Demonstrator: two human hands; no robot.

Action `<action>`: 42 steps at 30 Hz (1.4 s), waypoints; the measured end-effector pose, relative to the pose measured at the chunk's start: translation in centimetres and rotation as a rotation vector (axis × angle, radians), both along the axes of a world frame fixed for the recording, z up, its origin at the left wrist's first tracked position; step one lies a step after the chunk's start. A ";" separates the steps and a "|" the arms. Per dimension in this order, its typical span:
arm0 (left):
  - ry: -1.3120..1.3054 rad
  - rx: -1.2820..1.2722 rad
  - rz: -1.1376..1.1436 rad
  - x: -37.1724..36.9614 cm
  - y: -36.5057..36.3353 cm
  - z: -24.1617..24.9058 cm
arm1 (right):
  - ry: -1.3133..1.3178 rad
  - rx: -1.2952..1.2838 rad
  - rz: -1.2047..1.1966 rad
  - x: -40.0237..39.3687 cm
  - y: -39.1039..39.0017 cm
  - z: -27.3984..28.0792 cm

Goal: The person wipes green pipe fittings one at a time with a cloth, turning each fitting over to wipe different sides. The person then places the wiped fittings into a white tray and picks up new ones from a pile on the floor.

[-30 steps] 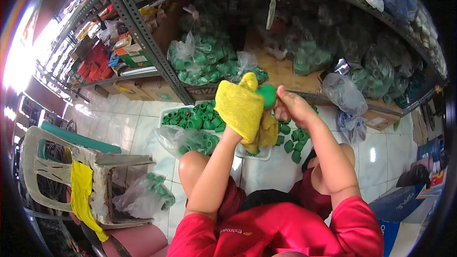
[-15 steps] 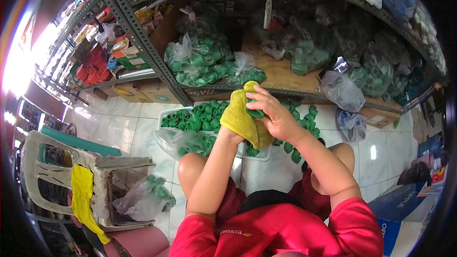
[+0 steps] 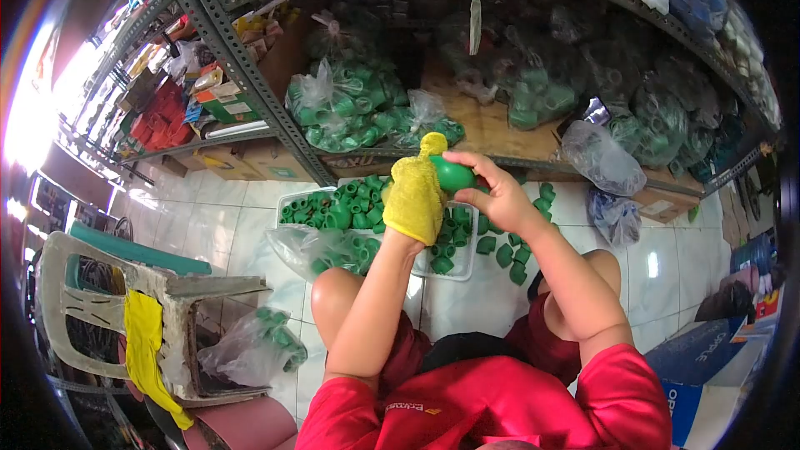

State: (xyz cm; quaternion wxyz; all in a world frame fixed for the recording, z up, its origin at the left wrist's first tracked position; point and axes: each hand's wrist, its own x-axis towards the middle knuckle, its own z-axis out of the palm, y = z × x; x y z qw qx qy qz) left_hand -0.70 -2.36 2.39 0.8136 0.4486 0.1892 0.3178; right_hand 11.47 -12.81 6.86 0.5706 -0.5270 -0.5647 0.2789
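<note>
- Our left hand (image 3: 414, 200) is wrapped in a yellow cloth (image 3: 412, 192), so its grip is hidden; we cannot tell how the fingers sit, only that the cloth is bunched over them and pressed against the fitting.
- Our right hand (image 3: 492, 192) has its grip closed on a green pipe fitting (image 3: 454, 173), fingers over the top and thumb beneath, held up in front of us between both hands, above the tray.
- We judge the fitting to be light, rigid moulded plastic with a smooth, rounded, rather glossy surface, so it could slip; the body between the two ends looks the surest place to hold, with the cloth giving friction on the other side.
- The cloth looks soft and limp, folding round whatever it meets.
- Below the hands a white tray (image 3: 460, 265) on the tiled floor (image 3: 242, 225) carries many more green fittings (image 3: 350, 208), with loose ones (image 3: 508, 254) lying just beside it and a clear bag (image 3: 321, 248) of them touching its near edge.
- The metal shelf (image 3: 275, 108) behind holds further bags of green fittings.
- Writing: a small logo on our red shirt (image 3: 467, 404) and letters on a blue box (image 3: 708, 350) at the right, both too distorted to read with confidence.
</note>
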 end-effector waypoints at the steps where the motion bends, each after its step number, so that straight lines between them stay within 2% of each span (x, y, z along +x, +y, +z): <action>1: -0.107 -0.209 -0.088 -0.3 0.2 0.1 | -0.285 0.092 -0.053 0.2 0.2 0.2; 2: -0.215 -0.417 -0.176 -0.5 0.4 0.2 | -0.285 0.094 -0.050 0.4 0.3 0.1; 4: -0.193 -0.428 -0.165 -0.2 0.3 0.2 | -0.681 0.186 -0.093 0.7 0.5 -0.7; 6: -0.204 -0.375 -0.048 0.0 -0.3 -0.2 | -0.671 0.206 -0.114 0.5 0.8 -1.1; 8: -0.235 -0.438 -0.098 -0.1 -0.3 -0.5 | -0.393 0.139 -0.233 -0.3 0.8 -0.7; 9: 0.032 0.217 0.053 0.1 -0.1 -0.8 | -0.395 0.139 -0.233 -0.2 0.9 -1.0; 10: 0.303 0.870 0.206 0.2 0.1 -1.0 | 0.098 0.026 -0.206 0.0 1.1 -1.5; 11: 0.421 1.249 0.302 -0.2 0.1 -1.2 | 0.590 -0.088 -0.168 0.1 1.2 -1.7; 12: 0.421 1.251 0.305 -0.3 -0.5 -0.4 | 0.656 -0.309 -0.098 0.5 0.8 -1.1; 14: 0.323 1.165 0.281 0.0 -1.7 0.7 | 0.622 -0.408 0.021 1.1 0.8 -2.0; 15: 0.470 1.502 0.378 0.5 -1.2 1.4 | 0.621 -0.405 0.019 1.0 0.8 -1.9; 16: 0.468 1.502 0.376 0.6 -1.1 2.1 | 0.539 -0.246 -0.026 0.5 0.9 -1.7; 17: 0.571 1.484 0.325 0.4 -1.2 2.8 | 0.455 -0.090 -0.068 0.1 0.9 -1.5; 18: 0.674 1.463 0.275 0.3 -1.3 3.2 | 0.455 -0.093 -0.068 -0.1 0.9 -1.5; 19: 0.474 0.997 0.092 0.3 -1.0 1.5 | 0.396 -0.019 -0.039 -0.2 0.8 -1.5; 20: 0.474 0.998 0.091 0.4 -1.0 1.1 | 0.338 0.056 -0.011 -0.3 0.7 -1.4; 21: 0.164 0.355 0.001 0.3 -1.3 1.7 | 0.211 0.037 -0.016 -0.3 0.5 -0.6; 22: -0.146 -0.289 -0.086 0.3 -1.4 2.1 | 0.210 0.039 -0.017 -0.1 0.5 -0.3; 23: -0.246 -0.423 -0.107 0.4 -1.2 2.0 | 0.019 0.082 -0.027 0.1 0.6 -0.1; 24: -0.247 -0.421 -0.105 0.6 -1.0 2.0 | -0.170 0.125 -0.036 0.3 0.7 0.0; 26: 0.047 0.459 0.042 1.0 -0.8 2.2 | 0.256 0.063 0.070 0.4 0.7 0.3; 27: -0.116 0.117 -0.016 0.9 -0.9 2.6 | 0.362 0.038 0.047 0.8 0.5 0.6; 28: -0.117 0.118 -0.016 0.6 -0.7 2.5 | 0.465 0.014 0.025 1.6 0.2 0.9; 29: -0.185 -0.050 -0.062 0.0 -0.3 2.5 | 0.647 0.009 0.081 2.3 0.0 1.2; 31: -0.269 -0.316 -0.088 -0.7 -0.3 3.1 | 0.599 -0.147 0.070 3.3 -0.8 2.5; 32: -0.269 -0.314 -0.091 -0.7 -0.4 3.1 | 0.522 -0.227 0.046 3.7 -1.0 2.4; 33: -0.207 -0.191 -0.081 -0.6 -0.5 2.9 | 0.523 -0.225 0.043 3.7 -1.0 2.3; 34: -0.145 -0.069 -0.070 -0.4 -0.6 2.6 | 0.375 -0.271 0.061 3.7 -1.0 2.1; 35: -0.146 -0.068 -0.068 0.0 -0.7 2.3 | 0.225 -0.316 0.084 3.5 -0.9 1.9; 36: 0.004 0.293 0.025 0.6 -0.6 1.8 | 0.255 -0.156 0.055 2.4 -0.6 1.8; 37: 0.169 0.656 0.135 1.1 -0.1 1.2 | 0.134 -0.156 -0.022 2.1 -0.6 1.5; 38: 0.225 0.859 0.193 2.2 1.3 -0.5 | 0.016 -0.148 -0.080 1.7 -0.4 1.2; 39: 0.621 1.644 0.293 0.2 0.2 3.4 | -0.267 -0.116 -0.214 0.8 -0.6 1.8; 40: 0.704 1.740 0.326 0.0 0.2 4.1 | -0.431 -0.077 -0.280 -0.1 -0.6 1.8; 41: 0.543 1.674 0.341 -0.3 0.4 3.6 | -0.577 0.056 -0.282 -0.3 -0.2 1.6; 42: 0.532 1.603 0.287 -0.4 0.6 3.7 | -0.606 0.110 -0.269 -0.5 0.0 1.5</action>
